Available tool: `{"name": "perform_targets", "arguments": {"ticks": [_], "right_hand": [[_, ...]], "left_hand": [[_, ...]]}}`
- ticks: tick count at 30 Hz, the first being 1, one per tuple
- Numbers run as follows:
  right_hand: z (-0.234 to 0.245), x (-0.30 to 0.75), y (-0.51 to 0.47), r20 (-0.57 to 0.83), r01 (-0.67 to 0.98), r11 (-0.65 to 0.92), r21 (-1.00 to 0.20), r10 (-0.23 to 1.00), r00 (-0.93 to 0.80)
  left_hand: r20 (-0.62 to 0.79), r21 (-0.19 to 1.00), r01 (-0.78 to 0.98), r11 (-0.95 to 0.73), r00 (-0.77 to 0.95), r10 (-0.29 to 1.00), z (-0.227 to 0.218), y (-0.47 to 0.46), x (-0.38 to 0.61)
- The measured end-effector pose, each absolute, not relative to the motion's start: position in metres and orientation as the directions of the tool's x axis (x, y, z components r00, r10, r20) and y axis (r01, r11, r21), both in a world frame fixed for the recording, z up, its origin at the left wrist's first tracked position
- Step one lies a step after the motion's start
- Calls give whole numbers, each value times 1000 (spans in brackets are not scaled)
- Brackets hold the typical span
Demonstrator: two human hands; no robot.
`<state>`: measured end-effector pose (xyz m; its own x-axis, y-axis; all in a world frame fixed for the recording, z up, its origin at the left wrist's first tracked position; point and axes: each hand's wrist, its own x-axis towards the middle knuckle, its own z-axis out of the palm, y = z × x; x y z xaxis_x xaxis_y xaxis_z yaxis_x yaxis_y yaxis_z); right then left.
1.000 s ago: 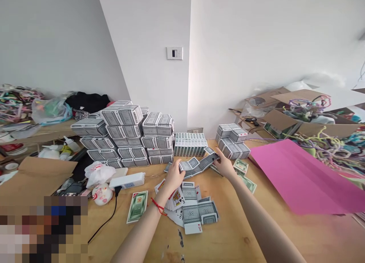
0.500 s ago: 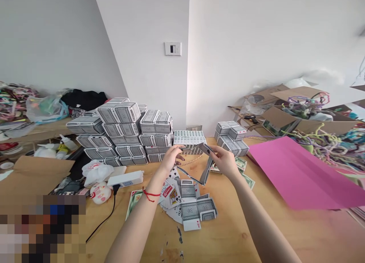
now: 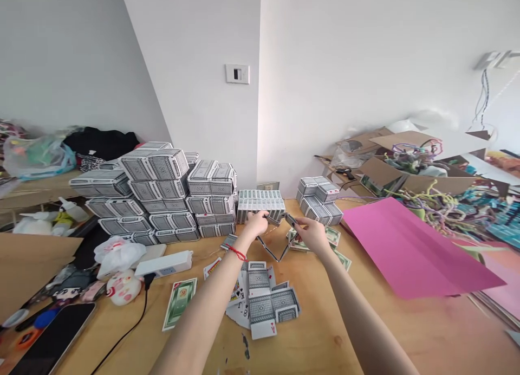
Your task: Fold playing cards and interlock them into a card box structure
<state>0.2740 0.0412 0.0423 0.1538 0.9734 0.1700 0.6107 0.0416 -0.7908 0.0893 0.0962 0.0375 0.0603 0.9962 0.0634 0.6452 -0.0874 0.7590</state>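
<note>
Brought closer together since the earlier frame, the ends of the card strip [image 3: 291,221] are pinched above the table [image 3: 320,315], one by the nearly closed left hand [image 3: 255,225], one by the nearly closed right hand [image 3: 313,235]. Its middle is bent downward into a V.

A left forearm [image 3: 213,291] hides part of the fanned cards [image 3: 239,313]; a phone [image 3: 57,340] runs off the bottom edge.

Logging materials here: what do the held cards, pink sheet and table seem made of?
Held cards: probably paperboard, finish unclear; thin edges, sharp folds. Pink sheet: likely matte paper or card; thin, no glare. Table: apparently wood or veneer, smooth-looking; visible grain.
</note>
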Motion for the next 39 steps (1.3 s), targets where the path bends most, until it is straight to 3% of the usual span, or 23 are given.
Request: {"name": "perform_targets", "arguments": {"ticks": [10, 20, 23, 25, 28, 32, 35, 39], "right_hand": [[20, 237, 57, 154, 603, 73, -794, 985, 83], [4, 248, 32, 172, 594, 40, -803, 971, 167], [1, 248, 14, 227, 541, 93, -836, 956, 187], [2, 250, -4, 210, 513, 127, -849, 972, 107], [5, 254, -38, 92, 538, 152, -829, 986, -136], [3, 255, -76, 28, 558, 311, -769, 889, -458], [-3, 249, -82, -11, 616, 292, -732, 898, -439], [-4, 242, -71, 43, 619, 259, -741, 939, -341]], "left_hand": [[76, 597, 802, -20, -32, 997, 38, 86, 54], [107, 603, 781, -163, 123, 987, 20, 27, 35], [224, 615, 756, -226, 108, 969, 19, 9, 24], [291, 629, 725, -281, 116, 950, 21, -7, 14], [284, 642, 692, -330, 185, 941, 23, -42, 2], [114, 533, 669, -519, 551, 827, 16, -87, -2], [73, 460, 698, -549, 586, 807, 3, -101, 7], [79, 528, 700, -480, 522, 849, -6, -98, 22]]}}
